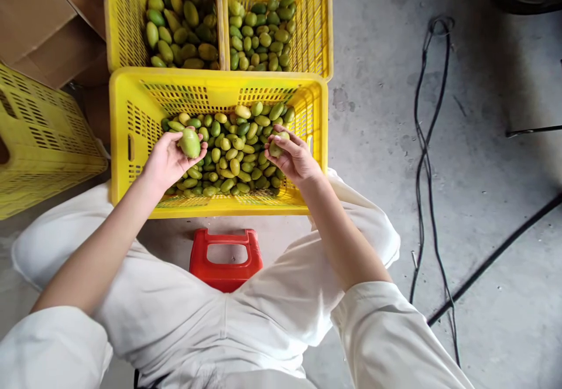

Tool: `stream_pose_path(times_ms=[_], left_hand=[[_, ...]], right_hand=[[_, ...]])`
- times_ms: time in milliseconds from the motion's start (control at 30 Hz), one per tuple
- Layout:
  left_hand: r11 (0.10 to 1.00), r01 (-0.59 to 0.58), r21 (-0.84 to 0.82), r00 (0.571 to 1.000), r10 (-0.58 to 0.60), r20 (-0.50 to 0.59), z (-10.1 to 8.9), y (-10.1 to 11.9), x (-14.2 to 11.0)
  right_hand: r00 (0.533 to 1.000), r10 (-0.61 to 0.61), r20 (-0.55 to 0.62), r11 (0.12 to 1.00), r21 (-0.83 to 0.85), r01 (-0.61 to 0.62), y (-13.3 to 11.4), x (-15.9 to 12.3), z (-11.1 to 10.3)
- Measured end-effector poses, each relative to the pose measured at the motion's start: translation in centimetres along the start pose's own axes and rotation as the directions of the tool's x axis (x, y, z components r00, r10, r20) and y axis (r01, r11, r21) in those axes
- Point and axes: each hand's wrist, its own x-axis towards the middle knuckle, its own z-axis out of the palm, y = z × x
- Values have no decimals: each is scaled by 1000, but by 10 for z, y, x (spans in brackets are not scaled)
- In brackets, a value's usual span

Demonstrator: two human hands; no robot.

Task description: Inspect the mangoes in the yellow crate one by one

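A yellow plastic crate (127,114) in front of my knees holds several small green and yellow-green fruits (232,149). My left hand (169,161) hovers over the crate's left side and cradles one larger pale-green fruit (189,142) in its palm. My right hand (294,158) is over the crate's right side, fingers closed around a smaller green fruit (276,146). Both forearms reach out from white sleeves.
Two more yellow crates stand behind: the left one (120,20) holds bigger fruits, the right one (318,26) smaller ones. Another yellow crate (39,137) and cardboard boxes (39,26) sit at left. A red stool (225,260) shows between my legs. Black cables (428,143) run across the concrete floor.
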Motion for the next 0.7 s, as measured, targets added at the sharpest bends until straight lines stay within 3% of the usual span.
stream_pose_path(times_ms=[200, 467, 567, 700], left_hand=[[994, 1, 113, 999, -5, 39, -5, -5, 2], [994, -91, 62, 994, 87, 71, -3, -3, -2], [997, -47, 68, 995, 41, 86, -6, 0, 1], [998, -10, 54, 997, 6, 80, -5, 5, -2]], right_hand=[[998, 40, 40, 999, 13, -40, -4, -1, 0], [997, -21, 79, 999, 40, 18, -9, -6, 1], [991, 31, 131, 996, 75, -41, -12, -7, 5], [992, 12, 126, 1000, 5, -12, -12, -9, 8]])
